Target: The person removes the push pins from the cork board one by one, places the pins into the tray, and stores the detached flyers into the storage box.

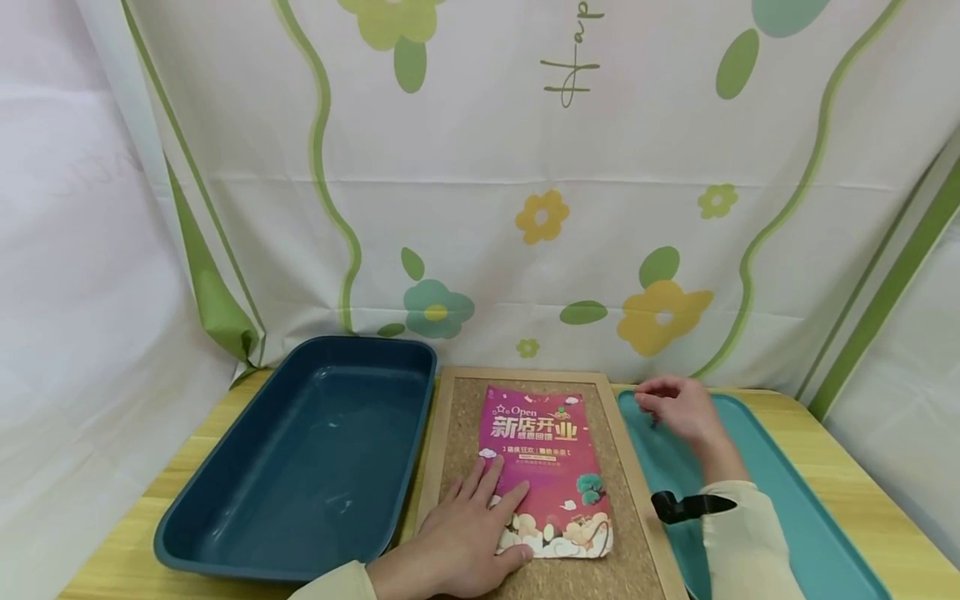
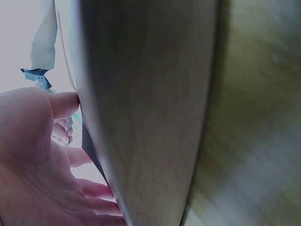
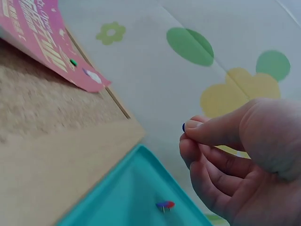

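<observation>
A pink and purple poster (image 1: 543,475) with Chinese lettering lies on a wood-framed cork board (image 1: 468,417). My left hand (image 1: 465,529) rests on the poster's lower left part, fingers spread. A green push pin (image 3: 73,62) sits in the poster near its top edge. Over the far end of the teal tray (image 1: 757,467), my right hand (image 1: 686,412) pinches a small dark blue push pin (image 3: 184,127) between thumb and index finger; most of that pin is hidden. Below the hand, blue and red push pins (image 3: 164,205) lie in the tray.
A deep navy basin (image 1: 300,467) stands left of the cork board. Behind everything hangs a white curtain (image 1: 465,217) with flower prints. All the containers are on a wooden table (image 1: 870,492). A black strap device (image 1: 693,506) is at the right wrist.
</observation>
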A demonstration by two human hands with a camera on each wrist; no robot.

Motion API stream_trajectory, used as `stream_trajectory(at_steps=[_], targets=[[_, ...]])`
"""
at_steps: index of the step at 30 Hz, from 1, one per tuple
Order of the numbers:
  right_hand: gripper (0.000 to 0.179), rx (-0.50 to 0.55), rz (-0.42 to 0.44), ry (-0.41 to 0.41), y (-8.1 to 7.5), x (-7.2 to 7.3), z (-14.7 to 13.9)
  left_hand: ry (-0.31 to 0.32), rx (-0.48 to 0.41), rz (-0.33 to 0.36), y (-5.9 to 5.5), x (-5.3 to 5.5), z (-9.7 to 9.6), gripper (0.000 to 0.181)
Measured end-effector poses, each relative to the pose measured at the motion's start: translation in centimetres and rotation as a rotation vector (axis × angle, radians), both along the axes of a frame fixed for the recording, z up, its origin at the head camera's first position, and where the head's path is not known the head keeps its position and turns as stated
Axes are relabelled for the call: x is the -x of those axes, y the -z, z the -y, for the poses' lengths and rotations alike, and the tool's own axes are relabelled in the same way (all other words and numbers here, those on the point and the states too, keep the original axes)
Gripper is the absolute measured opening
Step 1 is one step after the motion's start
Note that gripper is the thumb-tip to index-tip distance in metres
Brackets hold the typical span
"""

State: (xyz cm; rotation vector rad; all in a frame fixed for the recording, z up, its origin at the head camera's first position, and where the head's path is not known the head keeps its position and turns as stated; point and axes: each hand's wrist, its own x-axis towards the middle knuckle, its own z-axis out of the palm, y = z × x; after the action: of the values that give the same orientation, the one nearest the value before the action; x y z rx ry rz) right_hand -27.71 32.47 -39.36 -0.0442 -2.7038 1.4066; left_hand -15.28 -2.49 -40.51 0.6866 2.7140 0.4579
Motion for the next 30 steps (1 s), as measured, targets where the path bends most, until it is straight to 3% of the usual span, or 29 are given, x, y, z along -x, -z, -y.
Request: stream_trajectory(at_steps=[5, 24, 30], targets=[[0.031, 0.011, 0.033, 0.025, 0.5, -0.1, -1.2, 0.001, 0.001, -0.003, 0.0, 0.0, 0.1, 0.075], [0.032, -0.104, 0.089, 0.067, 1.5, -0.4, -3.7, 0.0, 0.001, -0.001, -0.1, 0.0, 0.0, 0.076], [0.032, -0.079, 0.126, 0.12, 2.2, -0.5, -4.1, -0.002, 0.003, 0.002, -0.1, 0.0, 0.0, 0.076]])
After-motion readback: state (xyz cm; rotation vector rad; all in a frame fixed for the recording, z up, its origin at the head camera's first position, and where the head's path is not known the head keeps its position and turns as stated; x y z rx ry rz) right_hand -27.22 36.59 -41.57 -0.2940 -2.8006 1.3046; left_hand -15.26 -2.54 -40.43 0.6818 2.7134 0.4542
